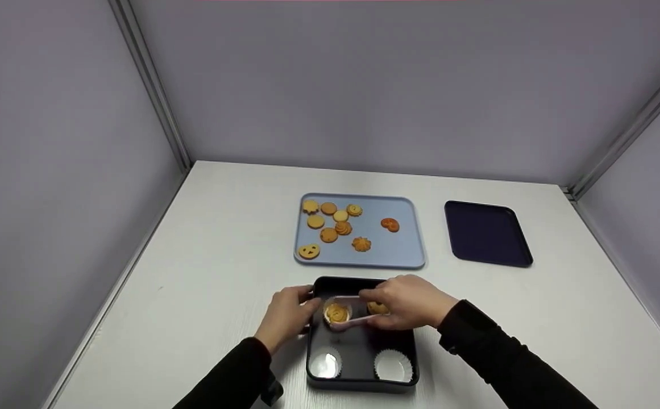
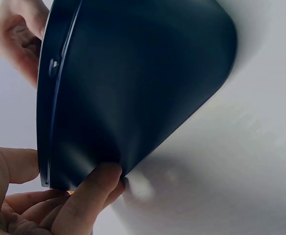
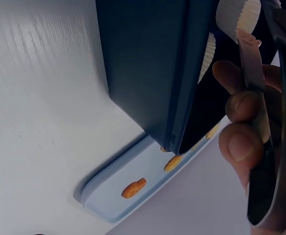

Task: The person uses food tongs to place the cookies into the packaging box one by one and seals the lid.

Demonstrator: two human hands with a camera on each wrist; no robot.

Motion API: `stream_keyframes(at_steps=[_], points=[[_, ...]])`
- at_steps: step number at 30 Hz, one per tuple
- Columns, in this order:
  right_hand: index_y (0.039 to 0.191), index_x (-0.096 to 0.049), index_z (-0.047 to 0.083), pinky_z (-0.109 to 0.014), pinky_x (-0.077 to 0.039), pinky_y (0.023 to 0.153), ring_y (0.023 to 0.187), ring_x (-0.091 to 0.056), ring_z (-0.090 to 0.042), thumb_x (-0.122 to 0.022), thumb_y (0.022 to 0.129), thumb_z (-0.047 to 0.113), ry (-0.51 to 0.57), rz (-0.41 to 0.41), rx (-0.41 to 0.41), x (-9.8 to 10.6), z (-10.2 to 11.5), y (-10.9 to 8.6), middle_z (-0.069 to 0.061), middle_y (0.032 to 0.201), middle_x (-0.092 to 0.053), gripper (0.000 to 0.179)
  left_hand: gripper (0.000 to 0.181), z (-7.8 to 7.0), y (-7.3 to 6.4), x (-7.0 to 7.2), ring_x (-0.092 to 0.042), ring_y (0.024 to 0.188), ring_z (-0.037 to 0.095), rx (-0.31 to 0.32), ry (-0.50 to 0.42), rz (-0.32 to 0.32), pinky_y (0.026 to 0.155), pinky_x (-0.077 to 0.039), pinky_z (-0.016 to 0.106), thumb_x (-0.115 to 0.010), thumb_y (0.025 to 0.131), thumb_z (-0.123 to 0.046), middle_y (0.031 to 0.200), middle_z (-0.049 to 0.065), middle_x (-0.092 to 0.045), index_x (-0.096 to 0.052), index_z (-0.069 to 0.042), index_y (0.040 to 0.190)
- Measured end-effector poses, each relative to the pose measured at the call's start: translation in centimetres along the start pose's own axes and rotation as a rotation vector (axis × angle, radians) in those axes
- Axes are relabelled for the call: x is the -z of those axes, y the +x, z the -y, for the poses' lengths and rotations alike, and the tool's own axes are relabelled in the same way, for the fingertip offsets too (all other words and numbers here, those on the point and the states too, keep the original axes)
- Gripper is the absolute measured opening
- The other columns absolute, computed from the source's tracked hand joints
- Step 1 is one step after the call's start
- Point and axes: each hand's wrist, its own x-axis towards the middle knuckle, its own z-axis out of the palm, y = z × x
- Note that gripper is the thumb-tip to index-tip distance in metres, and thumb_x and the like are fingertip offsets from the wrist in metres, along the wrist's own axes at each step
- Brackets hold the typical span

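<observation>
A deep dark box (image 1: 358, 388) stands near the front, with white paper cups inside. Its front left paper cup (image 1: 325, 363) and front right paper cup (image 1: 393, 366) hold nothing visible. In the back left cup lies a swirled cookie (image 1: 337, 313); another cookie (image 1: 376, 308), partly behind my right hand, lies at the back right. My left hand (image 1: 287, 317) grips the box's left wall; its thumb and fingers show at the box edge in the left wrist view. With my right hand (image 1: 412, 301) I hold tongs (image 1: 355, 322) whose two tips stand on either side of the swirled cookie.
Beyond the box lies a light blue tray (image 1: 403, 250) with several cookies, including a smiley cookie (image 1: 309, 251) and a reddish pretzel-shaped cookie (image 1: 390, 224). A dark tray (image 1: 488, 234) lies at the back right. Grey panels enclose the white table (image 1: 221, 238) at the back and sides.
</observation>
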Motion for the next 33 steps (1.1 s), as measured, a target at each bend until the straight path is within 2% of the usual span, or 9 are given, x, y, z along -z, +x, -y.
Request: stream_keyframes(at_steps=[3, 5, 11, 13, 15, 19, 23, 26, 33], points=[[0.114, -0.069, 0.013, -0.029, -0.05, 0.058, 0.065, -0.062, -0.009, -0.072, 0.091, 0.034, 0.065, -0.037, 0.023, 0.6, -0.4, -0.3, 0.003, 0.079, -0.071, 0.031, 0.044, -0.1, 0.0, 0.0, -0.069, 0.089, 0.022, -0.005, 0.003, 0.002, 0.07, -0.06, 0.031, -0.067, 0.098, -0.015, 0.122, 0.022, -0.071, -0.062, 0.006, 0.136], [0.115, -0.07, 0.015, -0.029, -0.052, 0.06, 0.068, -0.064, -0.011, -0.072, 0.093, 0.034, 0.107, -0.07, 0.023, 1.0, -0.8, -0.6, 0.003, 0.082, -0.072, 0.029, 0.043, -0.1, 0.0, 0.0, -0.069, 0.09, 0.022, -0.005, 0.005, 0.002, 0.072, -0.06, 0.032, -0.067, 0.098, -0.015, 0.122, 0.021, -0.071, -0.063, 0.006, 0.135], [0.133, -0.067, 0.012, -0.025, -0.044, 0.059, 0.06, -0.052, -0.008, -0.069, 0.098, 0.032, 0.196, -0.174, -0.04, 2.2, -2.1, -1.4, -0.001, 0.096, -0.076, 0.04, 0.041, -0.1, 0.0, 0.0, -0.069, 0.086, 0.02, -0.006, 0.014, -0.003, 0.075, -0.06, 0.034, -0.067, 0.097, -0.015, 0.12, 0.019, -0.072, -0.065, 0.004, 0.133], [0.14, -0.064, 0.013, -0.026, -0.045, 0.059, 0.06, -0.052, -0.007, -0.07, 0.098, 0.033, 0.204, -0.211, -0.085, 2.2, -2.6, -1.5, -0.004, 0.107, -0.077, 0.047, 0.042, -0.1, 0.0, -0.1, -0.069, 0.082, 0.02, 0.015, -0.02, 0.008, 0.071, -0.06, 0.033, -0.067, 0.098, -0.015, 0.122, 0.019, -0.072, -0.063, 0.004, 0.136], [0.141, -0.063, 0.012, -0.03, -0.051, 0.062, 0.063, -0.06, -0.011, -0.07, 0.098, 0.032, 0.179, -0.246, -0.141, 2.2, -3.0, -1.6, -0.007, 0.109, -0.077, 0.048, 0.043, 0.0, 0.0, -0.1, -0.069, 0.078, 0.02, 0.037, -0.057, 0.018, 0.067, -0.06, 0.032, -0.066, 0.099, -0.014, 0.124, 0.02, -0.071, -0.062, 0.004, 0.138], [0.134, -0.066, 0.005, -0.042, -0.056, 0.07, 0.082, -0.071, -0.025, -0.072, 0.097, 0.029, 0.099, -0.313, -0.291, 1.7, -3.9, -1.8, -0.012, 0.1, -0.076, 0.045, 0.043, 0.0, 0.0, -0.2, -0.069, 0.073, 0.023, 0.063, -0.108, 0.027, 0.06, -0.06, 0.031, -0.064, 0.1, -0.013, 0.126, 0.021, -0.069, -0.06, 0.004, 0.139], [0.131, -0.066, 0.003, -0.046, -0.057, 0.071, 0.082, -0.071, -0.031, -0.073, 0.096, 0.03, 0.074, -0.316, -0.426, 1.0, -4.7, -1.4, -0.015, 0.096, -0.075, 0.045, 0.043, 0.0, 0.1, -0.3, -0.07, 0.075, 0.022, 0.053, -0.082, 0.014, 0.061, -0.06, 0.03, -0.065, 0.099, -0.013, 0.123, 0.022, -0.07, -0.061, 0.005, 0.138], [0.126, -0.068, 0.003, -0.047, -0.057, 0.071, 0.079, -0.071, -0.031, -0.073, 0.096, 0.031, 0.082, -0.282, -0.498, 0.6, -5.1, -0.9, -0.016, 0.093, -0.074, 0.042, 0.042, 0.0, 0.1, -0.3, -0.069, 0.074, 0.019, 0.045, -0.065, 0.005, 0.06, -0.059, 0.03, -0.065, 0.099, -0.013, 0.121, 0.021, -0.071, -0.062, 0.005, 0.136], [0.104, -0.069, 0.004, -0.044, -0.052, 0.063, 0.068, -0.067, -0.03, -0.074, 0.095, 0.033, 0.071, -0.217, -0.567, -0.4, -6.0, 0.4, -0.014, 0.082, -0.07, 0.03, 0.041, -0.2, 0.0, -0.2, -0.068, 0.069, 0.019, 0.027, -0.055, -0.004, 0.057, -0.058, 0.028, -0.066, 0.098, -0.013, 0.114, 0.017, -0.074, -0.064, 0.004, 0.135]])
